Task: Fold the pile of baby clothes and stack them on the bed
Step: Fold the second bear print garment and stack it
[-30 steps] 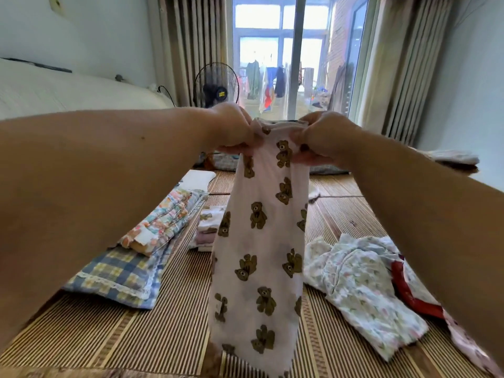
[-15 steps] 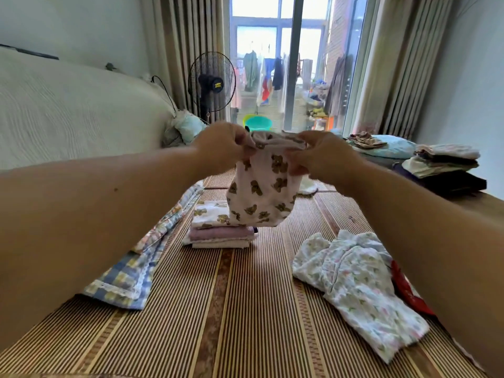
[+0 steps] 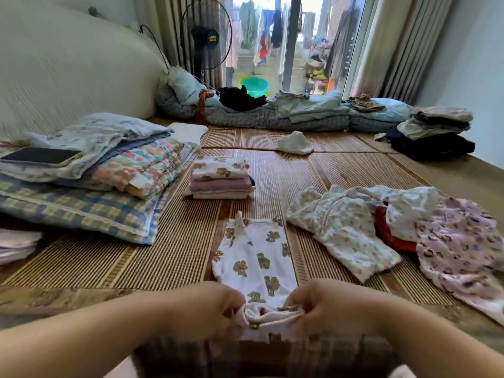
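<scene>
The bear-print garment [image 3: 255,257] lies flat on the woven mat [image 3: 169,255] of the bed, stretched out away from the two hands, with its near end bunched up between them. The left hand [image 3: 207,309] pinches the left side of that bunched end, fingers curled shut on the cloth. The right hand [image 3: 324,306] pinches the right side in the same way, so both hands sit close together at the near edge of the bed with the fabric gathered between them.

Straight beyond the hands, past the far end of the garment, stands a small stack of folded baby clothes [image 3: 221,178], a bear-print piece on top and pink ones under it. Ahead and to the right of the right hand lies the pile of unfolded clothes [image 3: 354,227]: a pale floral piece nearest the garment, a red item [image 3: 390,236] partly buried in it, and a lilac patterned piece [image 3: 461,249] farthest right. The floral piece is just beside the garment, not touching it as far as one can tell.

Ahead and to the left of the left hand lies a checked pillow [image 3: 81,211] with folded floral bedding on it, and a dark phone [image 3: 41,155] rests on top of that. Far beyond the hands, a small white cloth [image 3: 294,143] lies alone on the mat, folded bedding [image 3: 308,110] lines the far edge, and a standing fan [image 3: 207,36] is by the window.
</scene>
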### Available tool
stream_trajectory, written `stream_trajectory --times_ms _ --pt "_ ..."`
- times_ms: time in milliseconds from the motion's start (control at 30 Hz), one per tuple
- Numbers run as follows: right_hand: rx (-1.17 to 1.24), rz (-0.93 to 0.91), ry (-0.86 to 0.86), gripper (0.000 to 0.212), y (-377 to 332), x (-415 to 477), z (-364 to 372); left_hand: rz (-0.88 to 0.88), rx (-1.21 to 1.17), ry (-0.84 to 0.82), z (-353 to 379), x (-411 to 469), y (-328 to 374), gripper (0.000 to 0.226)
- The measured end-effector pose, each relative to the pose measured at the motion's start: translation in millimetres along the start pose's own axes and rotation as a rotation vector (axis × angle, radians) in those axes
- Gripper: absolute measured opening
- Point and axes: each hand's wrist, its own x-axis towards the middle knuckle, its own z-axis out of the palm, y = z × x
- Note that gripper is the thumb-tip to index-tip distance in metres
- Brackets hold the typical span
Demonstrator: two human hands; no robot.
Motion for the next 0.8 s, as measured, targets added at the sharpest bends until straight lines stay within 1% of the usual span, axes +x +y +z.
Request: stream_trajectory --times_ms 67,167,200,233,333,367,400,433,467,500,533,567,600,633,700,733,767,800 --pt "0.071 0.021 0.001 0.005 1.8 4.2 1.3 -0.014 -0.092 -0.011 -0.6 0.4 -2.5 0.012" --pt "0.236 0.024 0.069 0.002 7.1 20.2 -5.1 -0.025 -0.246 0.051 -9.8 9.4 -6.9 0.01" --pt "0.287 0.03 0.118 0.003 8.7 26.9 -9.4 -0.026 -0.33 0.084 -14.4 14.1 -6.8 0.007" --pt "0.33 0.038 0.178 0.008 9.8 34.9 -14.0 -0.032 -0.387 0.124 -18.9 21.3 -8.5 0.008" --pt "0.45 0.048 0.401 0.018 14.6 63.5 -23.9 -0.08 -0.416 0.314 -30.3 49.5 -19.1 0.018" --pt "0.481 0.057 0.487 0.025 17.4 73.3 -23.1 -0.103 -0.42 0.381 -30.1 59.5 -24.9 0.022" --pt "0.456 0.073 0.577 0.037 23.1 83.5 -20.2 -0.134 -0.406 0.437 -27.3 68.2 -31.4 0.031" --pt "0.361 0.095 0.657 0.046 29.8 90.7 -15.3 -0.164 -0.352 0.481 -21.7 74.8 -38.8 0.044" --pt "0.237 0.106 0.713 0.049 35.0 93.7 -9.8 -0.174 -0.275 0.512 -15.0 78.0 -43.0 0.054" --pt "0.131 0.082 0.743 0.048 37.9 93.5 -4.5 -0.153 -0.213 0.527 -8.3 78.5 -46.2 0.06" --pt "0.042 0.024 0.72 0.046 39.9 91.4 -0.6 -0.086 -0.17 0.518 -3.4 76.3 -46.6 0.063" --pt "-0.032 -0.044 0.641 0.044 41.6 89.9 2.7 -0.004 -0.138 0.466 0.4 74.4 -46.4 0.065" --pt "-0.1 -0.103 0.525 0.047 42.4 88.2 6.0 0.069 -0.103 0.387 2.8 72.3 -45.2 0.067" --pt "-0.178 -0.14 0.406 0.054 44.4 88.5 9.8 0.113 -0.041 0.295 4.5 71.2 -44.4 0.07" --pt "-0.353 -0.154 0.237 0.074 51.3 92.9 15.9 0.108 0.133 0.163 8.2 72.4 -48.5 0.078" --pt "-0.413 -0.146 0.201 0.081 55.6 95.5 17.6 0.085 0.214 0.128 10.1 73.1 -52.1 0.08" --pt "-0.442 -0.149 0.198 0.081 60.0 97.9 18.6 0.067 0.267 0.108 12.2 74.9 -56.8 0.079" --pt "-0.446 -0.162 0.217 0.076 63.6 99.0 19.4 0.064 0.29 0.112 13.4 75.7 -59.8 0.076"
